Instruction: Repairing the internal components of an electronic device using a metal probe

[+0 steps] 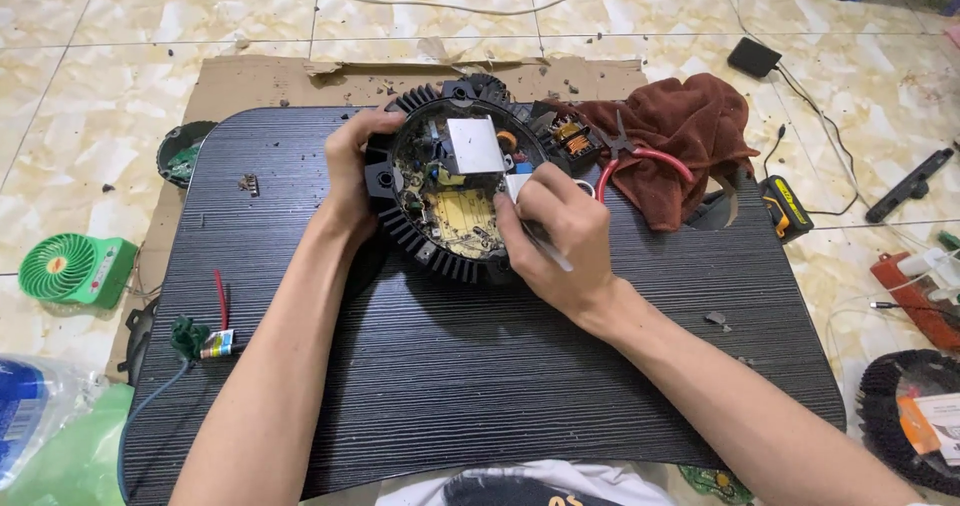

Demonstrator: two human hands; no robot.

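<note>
One view only, from a camera worn on the person's head. It looks steeply down and forward over both forearms, which enter from the bottom edge. It sits close, with the dark ribbed board [480, 366] filling most of the frame and the round finned housing [450, 181] just above centre. Tiled floor [120, 116] rims the top and sides. No second view shares the scene.

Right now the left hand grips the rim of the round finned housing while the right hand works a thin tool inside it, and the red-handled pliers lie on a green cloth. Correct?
Not quite. In the head view the left hand grips the round finned housing and the right hand works a thin tool, but the red-handled pliers lie on a brown cloth, not a green one.
</note>
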